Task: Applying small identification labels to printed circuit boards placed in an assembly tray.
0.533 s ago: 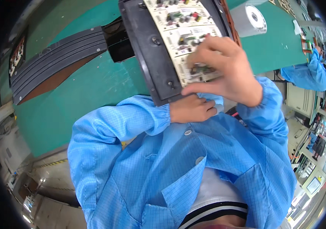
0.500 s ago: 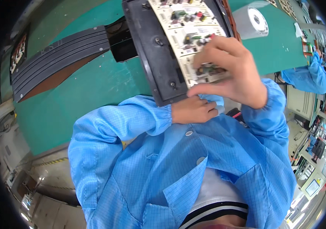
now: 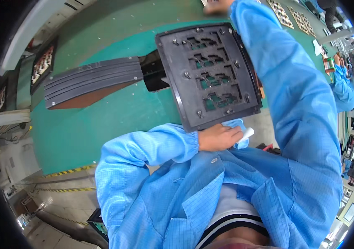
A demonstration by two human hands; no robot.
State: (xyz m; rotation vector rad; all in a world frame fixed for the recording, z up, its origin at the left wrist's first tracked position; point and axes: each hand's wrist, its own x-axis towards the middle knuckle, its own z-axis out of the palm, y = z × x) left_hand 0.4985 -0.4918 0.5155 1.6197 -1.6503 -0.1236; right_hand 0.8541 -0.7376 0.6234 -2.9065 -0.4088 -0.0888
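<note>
My left hand (image 3: 219, 137) rests at the near edge of a black slotted fixture tray (image 3: 187, 93). Its fingers are curled closed, and a small white rolled piece (image 3: 247, 133) sticks out of them. The tray has several cut-outs, through which green shows, and small clips around them; no circuit board sits in it. Stretched far forward, my right hand (image 3: 218, 7) is beyond the tray at the upper edge, cut off and blurred. A pale sliver shows beside its fingers, too little to identify. How those fingers are placed, or what they hold, is not visible.
A ribbed black block (image 3: 94, 79) lies on the green table (image 3: 90, 137) left of the tray. Populated circuit boards (image 3: 282, 14) lie at the far right, and another board (image 3: 43, 66) in a dark frame at far left. A co-worker's blue sleeve (image 3: 345, 93) shows at right.
The circuit board that lay over the tray is gone from it. My right hand has moved from the tray's near right corner far forward. My left hand remains at the near edge.
</note>
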